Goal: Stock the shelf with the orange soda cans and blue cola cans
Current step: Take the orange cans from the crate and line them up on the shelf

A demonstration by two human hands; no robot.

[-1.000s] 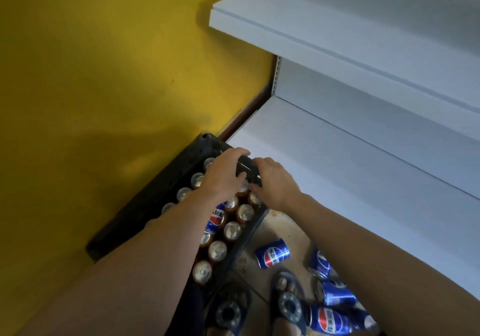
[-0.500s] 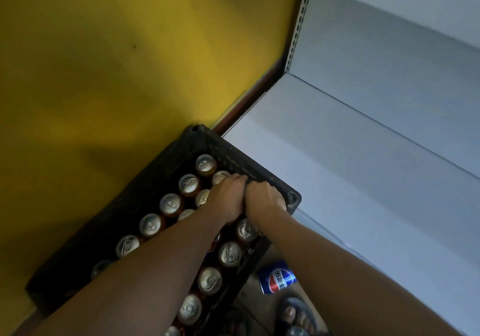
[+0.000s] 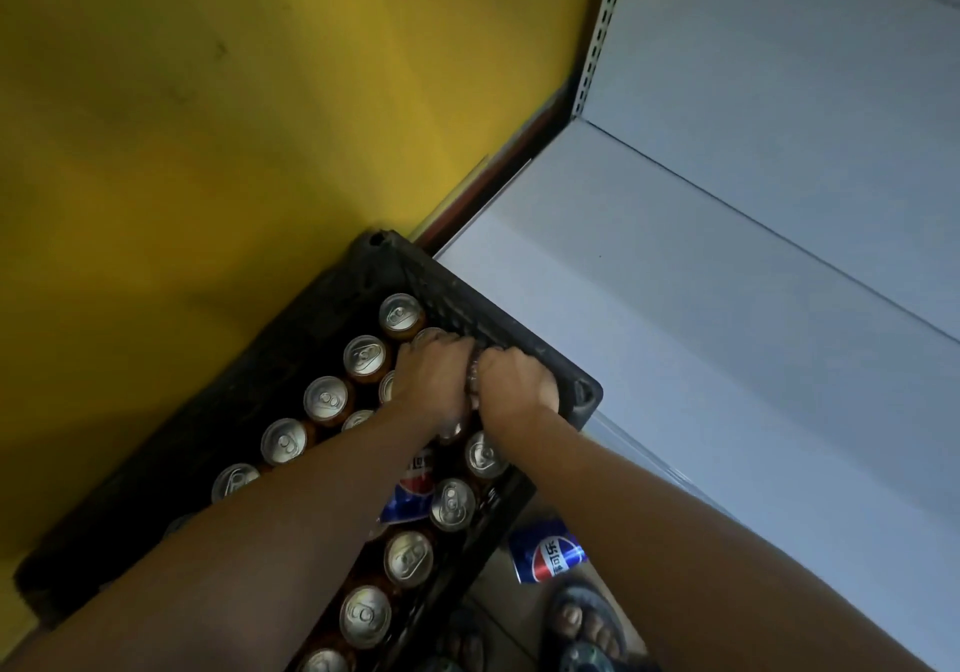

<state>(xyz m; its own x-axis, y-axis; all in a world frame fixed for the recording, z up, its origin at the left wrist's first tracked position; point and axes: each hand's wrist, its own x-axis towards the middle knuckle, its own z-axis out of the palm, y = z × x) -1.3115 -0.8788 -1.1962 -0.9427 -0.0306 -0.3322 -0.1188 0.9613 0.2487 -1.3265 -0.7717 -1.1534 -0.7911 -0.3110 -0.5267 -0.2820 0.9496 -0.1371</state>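
- black crate [image 3: 332, 308] sits against a yellow wall [image 3: 208, 126], packed with upright orange cans [image 3: 366, 357].
- left hand [image 3: 434, 380] is at the crate's far end, fingers curled down round the far can [image 3: 431, 335].
- right hand [image 3: 519, 385] touches it, by the crate's far right corner, curled tight; cannot tell what it holds.
- a blue can [image 3: 413, 484] lies in the crate under the left forearm.
- a floor can [image 3: 548, 549], also blue, lies just right of the crate.
- white shelf [image 3: 701, 333] runs along the crate's right.

head view, steeply downward (close), crate [image 3: 322, 308] beside shelf [image 3: 727, 308]
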